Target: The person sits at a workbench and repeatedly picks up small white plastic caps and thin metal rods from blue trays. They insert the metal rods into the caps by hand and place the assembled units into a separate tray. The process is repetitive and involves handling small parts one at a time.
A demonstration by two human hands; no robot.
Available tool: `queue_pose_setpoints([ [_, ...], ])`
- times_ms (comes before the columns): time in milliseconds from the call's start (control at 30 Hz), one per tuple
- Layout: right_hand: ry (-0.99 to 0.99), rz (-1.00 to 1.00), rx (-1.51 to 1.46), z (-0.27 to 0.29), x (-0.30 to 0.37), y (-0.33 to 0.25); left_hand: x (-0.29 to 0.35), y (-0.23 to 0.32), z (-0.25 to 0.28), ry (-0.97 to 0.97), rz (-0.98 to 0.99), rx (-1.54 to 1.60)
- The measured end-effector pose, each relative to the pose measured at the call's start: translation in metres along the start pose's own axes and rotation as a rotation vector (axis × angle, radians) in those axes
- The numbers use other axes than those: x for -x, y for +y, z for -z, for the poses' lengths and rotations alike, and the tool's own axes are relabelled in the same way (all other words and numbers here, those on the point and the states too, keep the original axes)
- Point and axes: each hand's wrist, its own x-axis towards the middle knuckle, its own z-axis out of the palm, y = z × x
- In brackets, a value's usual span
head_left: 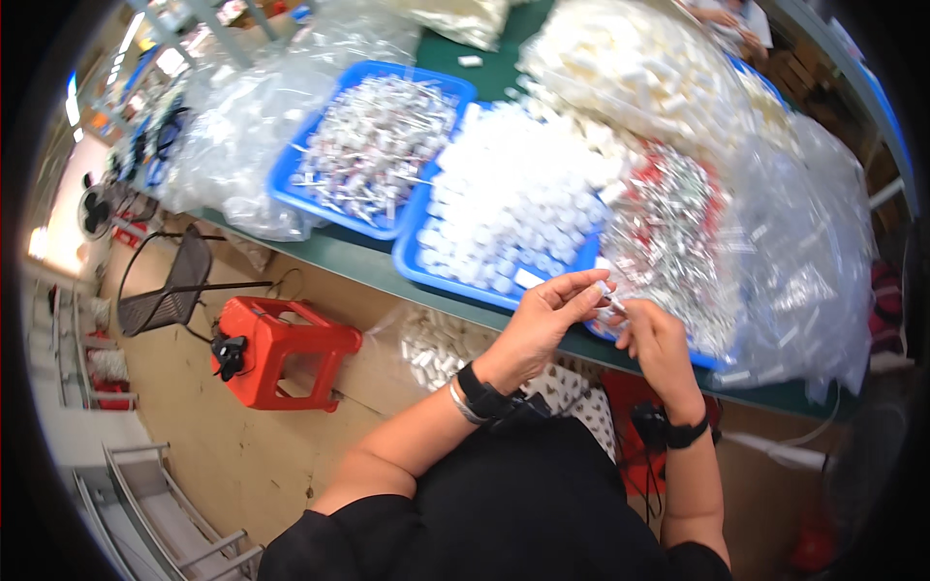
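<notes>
My left hand (544,318) is closed in a pinch around a small white plastic piece (604,289) at the front edge of the table. Close against it on the right, my right hand (661,351) pinches a thin metallic-looking part (617,306) whose end meets the white piece. Fingers hide most of both parts, and their exact kind is too small to tell. Just beyond my hands, a blue tray holds many white plastic caps (509,218). Small silvery metal parts (668,242) lie heaped to the right, with some red among them.
Another blue tray (281,184) at the left is filled with small white-and-metal pieces. A big bag of cream-white parts (630,68) stands at the back. Transparent plastic bags (804,242) flank the trays. Below the green table (363,259) are a red stool (291,353) and a dark chair (184,276).
</notes>
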Motion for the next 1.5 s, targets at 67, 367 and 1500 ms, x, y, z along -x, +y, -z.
queue_pose_setpoints([
  [67,0.101,0.084,-0.006,0.003,0.002,-0.004,-0.01,0.03,0.014,0.085,-0.135,0.05],
  [367,0.108,0.065,0.035,0.019,0.008,-0.004,-0.064,0.184,0.137,0.366,-0.543,0.106],
  [1500,0.064,0.056,0.241,0.024,0.01,0.007,-0.152,0.265,0.202,0.57,-0.447,0.35],
])
